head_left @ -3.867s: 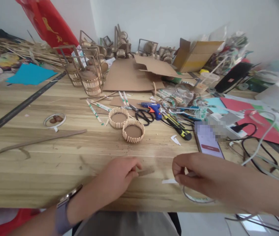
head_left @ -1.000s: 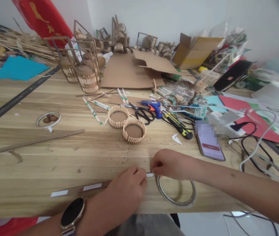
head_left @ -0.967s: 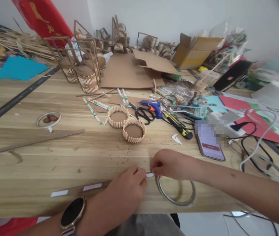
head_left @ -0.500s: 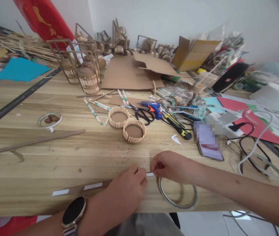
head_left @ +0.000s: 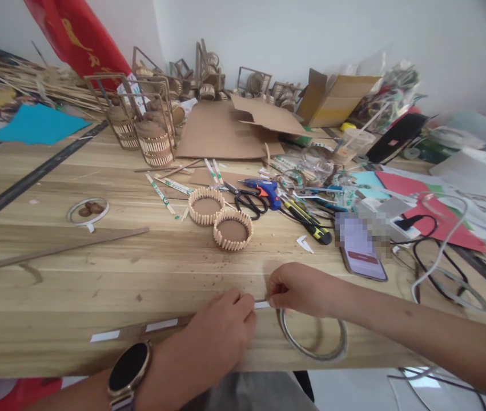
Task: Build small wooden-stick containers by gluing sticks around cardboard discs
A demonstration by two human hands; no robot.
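Note:
Along the table's front lies a narrow brown cardboard strip [head_left: 133, 330] with short white tape pieces [head_left: 161, 325] stuck on it. My left hand [head_left: 221, 328], a watch on its wrist, rests over the strip with fingers curled together, pressing it to the table; its fingertips are partly hidden. Just right of it, my right hand [head_left: 300, 290] pinches the end of a white tape length [head_left: 262, 305] that shows between the two hands. A tape roll [head_left: 344, 342] stands at the table edge under my right hand, touching or very close to it.
Ahead are two round stick-walled trays [head_left: 233, 246], scissors [head_left: 251, 205], a blue glue gun [head_left: 264, 188], a yellow-black utility knife [head_left: 306, 220] and a phone [head_left: 366, 257]. Cables [head_left: 440, 257] lie right. Small wooden lantern-like models [head_left: 155, 140] and cardboard sheets [head_left: 212, 128] stand behind.
My right hand has shifted slightly to the right, and a little more white tape shows between the hands. The left hand stays on the strip.

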